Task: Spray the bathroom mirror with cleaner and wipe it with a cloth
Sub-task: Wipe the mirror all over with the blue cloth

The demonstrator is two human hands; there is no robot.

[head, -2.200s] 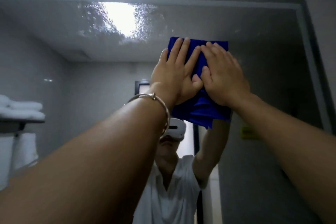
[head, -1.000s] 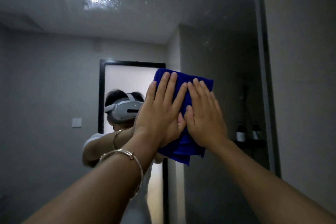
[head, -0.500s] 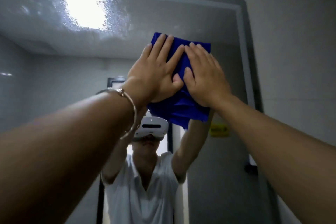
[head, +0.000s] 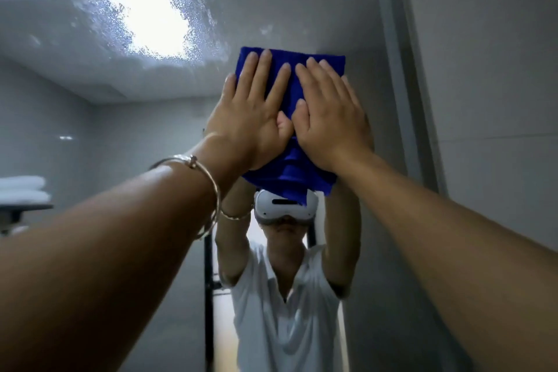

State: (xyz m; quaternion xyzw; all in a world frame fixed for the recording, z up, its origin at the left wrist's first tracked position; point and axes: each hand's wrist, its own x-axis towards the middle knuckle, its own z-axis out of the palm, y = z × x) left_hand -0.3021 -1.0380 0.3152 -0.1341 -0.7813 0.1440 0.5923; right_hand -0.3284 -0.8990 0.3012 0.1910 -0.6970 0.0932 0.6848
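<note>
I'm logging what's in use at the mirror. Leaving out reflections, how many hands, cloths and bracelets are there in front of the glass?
hands: 2 (left hand, right hand)
blue cloth: 1
bracelet: 1
total: 4

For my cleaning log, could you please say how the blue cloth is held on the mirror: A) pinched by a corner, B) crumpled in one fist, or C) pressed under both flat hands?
C: the left hand and right hand lie side by side, fingers straight, pressing the blue cloth against the mirror.
</note>
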